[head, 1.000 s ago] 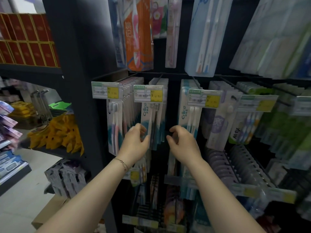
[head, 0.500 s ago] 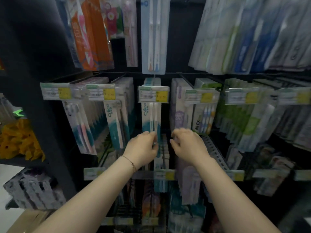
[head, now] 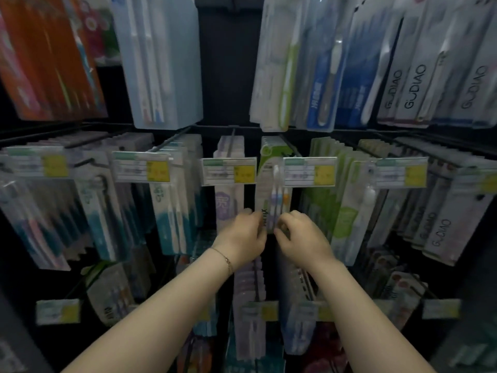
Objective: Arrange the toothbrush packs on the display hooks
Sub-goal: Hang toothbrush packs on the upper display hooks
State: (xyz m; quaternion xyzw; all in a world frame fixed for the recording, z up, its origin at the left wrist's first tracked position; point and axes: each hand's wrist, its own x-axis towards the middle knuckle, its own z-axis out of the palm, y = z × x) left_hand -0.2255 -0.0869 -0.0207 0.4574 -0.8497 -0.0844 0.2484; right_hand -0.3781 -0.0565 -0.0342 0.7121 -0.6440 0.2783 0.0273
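On a middle-row display hook (head: pixel 290 148), a green-and-white toothbrush pack (head: pixel 270 184) hangs just beside a price tag (head: pixel 228 171). The left hand (head: pixel 242 234) and right hand (head: pixel 302 235) meet at its lower end, fingers curled, seemingly pinching its two side edges, though blur obscures the contact.

Person, two arms in view. Left hand (head: pixel 242 235) and right hand (head: pixel 304 235): bare, with bare forearms running to the lower frame edge. Left wrist: one thin chain bracelet (head: pixel 225 258), gold-toned, fine links, with a slightly thicker segment toward the underside. Finer detail is blurred.
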